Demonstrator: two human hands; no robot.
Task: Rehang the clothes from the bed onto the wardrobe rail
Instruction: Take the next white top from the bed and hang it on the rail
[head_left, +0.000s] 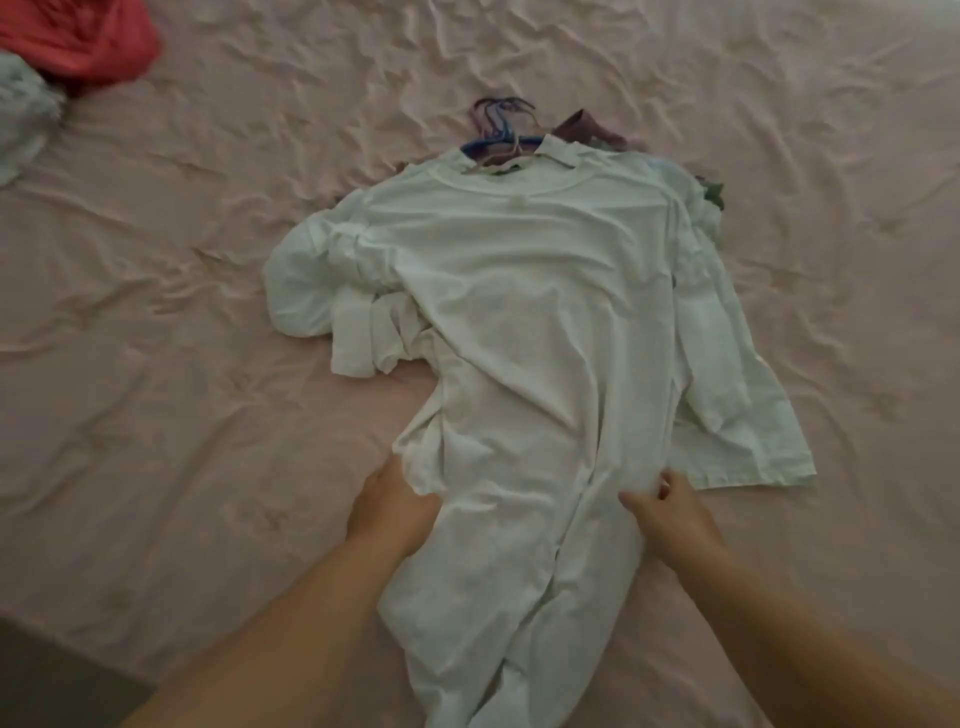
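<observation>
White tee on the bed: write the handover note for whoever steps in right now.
Left hand: grips the white tee at its lower left edge.
Right hand: pinches the tee's lower right side.
The tee lies flat on top of a pile on the pink bed; hangers stick out at its collar, darker clothes under it. A red garment and a pale one lie at the far left.
Done: nothing visibly hung; no wardrobe rail in view.
Left: lift the tee with its hanger, hang it, then the rest.

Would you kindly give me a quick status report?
Left hand and right hand both grip white cotton T-shirt. It lies on pink bedsheet. Plastic hangers underneath.
</observation>
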